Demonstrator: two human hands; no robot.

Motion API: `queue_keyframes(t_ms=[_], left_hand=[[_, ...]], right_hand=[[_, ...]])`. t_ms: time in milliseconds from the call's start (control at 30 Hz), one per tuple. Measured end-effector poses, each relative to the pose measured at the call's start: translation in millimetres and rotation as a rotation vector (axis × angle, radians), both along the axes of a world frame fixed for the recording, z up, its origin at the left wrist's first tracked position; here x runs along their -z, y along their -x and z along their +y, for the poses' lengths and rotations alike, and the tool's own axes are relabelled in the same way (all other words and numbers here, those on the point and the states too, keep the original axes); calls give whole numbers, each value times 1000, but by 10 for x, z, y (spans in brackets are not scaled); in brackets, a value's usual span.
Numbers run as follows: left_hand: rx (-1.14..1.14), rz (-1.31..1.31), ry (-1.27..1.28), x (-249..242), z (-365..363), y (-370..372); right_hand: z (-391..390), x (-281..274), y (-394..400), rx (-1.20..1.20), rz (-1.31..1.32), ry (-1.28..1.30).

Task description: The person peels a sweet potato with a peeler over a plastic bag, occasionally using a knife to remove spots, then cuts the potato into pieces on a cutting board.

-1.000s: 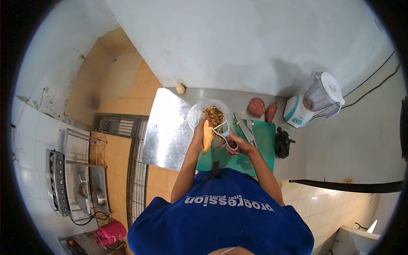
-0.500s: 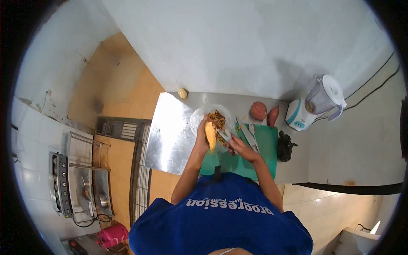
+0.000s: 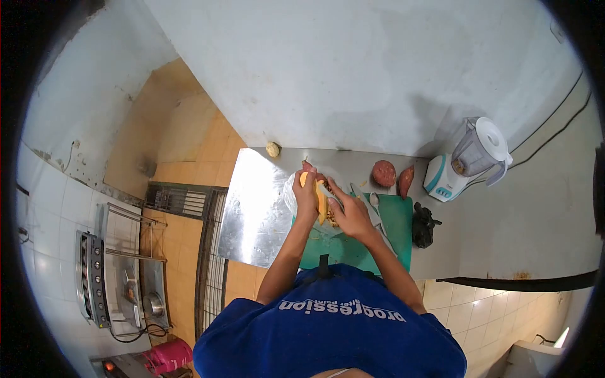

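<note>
My left hand (image 3: 307,196) is closed around a partly peeled sweet potato (image 3: 322,209). Its flesh is yellow-orange, and reddish skin remains at the far end. My right hand (image 3: 354,217) grips a greyish peeler (image 3: 329,193), held against the right side of the sweet potato; fingers hide part of it. Beneath both hands lies a clear plastic bag (image 3: 290,196) with brownish-yellow peelings (image 3: 333,218), partly covered by the hands. A knife (image 3: 386,237) and a spoon (image 3: 374,200) rest on the green cutting board (image 3: 398,217), just right of my right hand.
Two red-skinned sweet potatoes, one round (image 3: 384,173) and one slim (image 3: 406,181), lie behind the board. A black plastic bag (image 3: 423,227) and a blender (image 3: 476,154) stand to the right. A small pale piece (image 3: 273,149) sits at the steel table's (image 3: 246,214) back left corner.
My right hand has moved up and left, bringing the peeler onto the sweet potato. My left hand has shifted slightly, and the sweet potato's red-skinned end now shows beyond it.
</note>
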State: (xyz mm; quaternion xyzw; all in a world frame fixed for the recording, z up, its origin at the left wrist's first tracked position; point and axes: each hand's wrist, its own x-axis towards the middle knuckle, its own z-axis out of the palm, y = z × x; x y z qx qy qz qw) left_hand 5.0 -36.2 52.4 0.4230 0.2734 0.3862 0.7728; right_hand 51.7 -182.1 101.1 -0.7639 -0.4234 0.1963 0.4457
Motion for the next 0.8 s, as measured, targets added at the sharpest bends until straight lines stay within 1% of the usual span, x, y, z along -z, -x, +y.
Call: queue_keyframes(t_ms=[67, 100, 167, 200, 233, 267, 300, 367, 400, 433, 467, 500, 567, 633, 700, 733, 767, 800], left_hand=[[-3, 17, -42, -38, 28, -19], [-5, 35, -83, -36, 48, -30], [-42, 18, -41, 36, 105, -71], [-79, 1, -1, 63, 139, -88], [-78, 2, -1, 29, 177, -84], [-98, -59, 59, -8, 230, -63], [-115, -120, 121, -60, 272, -47], [-113, -89, 124, -148, 313, -9], [-69, -122, 200, -148, 331, 18], [-27, -155, 276, -145, 338, 40], [9, -122, 265, -138, 324, 50], [8, -120, 265, -151, 280, 67], [76, -90, 233, -192, 160, 76], [75, -74, 226, -159, 76, 39], [70, -213, 236, -106, 47, -15], [133, -301, 346, -74, 126, 2], [129, -301, 343, -42, 195, -10], [41, -294, 380, -65, 235, -27]], right_hand=[[12, -80, -4, 18, -49, 96], [9, -81, -5, 18, -49, 96], [-14, -76, -9, -13, -50, 197], [-32, 31, -2, -13, -49, 198], [-61, 206, 28, -37, -66, 135], [-101, 376, 64, -58, -82, 72], [-139, 427, 106, -53, -80, 73], [-197, 525, 144, -114, -40, 158], [-202, 476, 137, -113, -38, 158], [-200, 424, 108, -76, -45, 83], [-183, 365, 78, -39, -51, 7], [-158, 194, 57, -40, -48, 7], [-92, -164, 7, -6, -24, 152], [-21, -159, -21, -20, -36, 188], [-10, -67, -17, -39, -53, 222], [-39, 41, 21, -41, -62, 206], [-75, 143, 63, -43, -69, 190], [-143, 229, 117, -44, -66, 190]])
